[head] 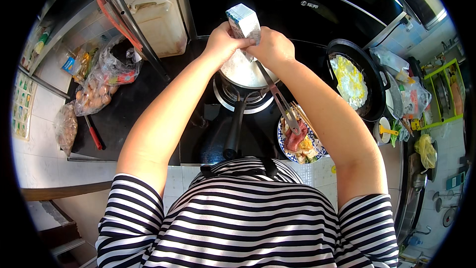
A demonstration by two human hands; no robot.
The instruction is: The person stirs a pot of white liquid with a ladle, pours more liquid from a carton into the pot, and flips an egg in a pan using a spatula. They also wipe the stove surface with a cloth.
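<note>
My left hand (222, 46) and my right hand (273, 49) both grip a white carton (248, 24) with blue marks and printing. It is tilted, one end raised and the lower end over a saucepan (238, 89) on the gas burner. White liquid (241, 71) is in the saucepan, whose black handle (234, 130) points towards me. A long slotted metal utensil handle (279, 95) leans from the saucepan, passing under my right hand and reaching over the plate; its far end is hidden. Whether my right hand touches it, I cannot tell.
At right stands a black frying pan (375, 93) with a fried egg (349, 82). A blue-patterned plate (281, 139) holds pink meat slices, egg and chopsticks (305, 119). Leftward are bagged eggs (95, 96), a red-handled tool (95, 137), a cutting board (160, 26) and a metal post (130, 26).
</note>
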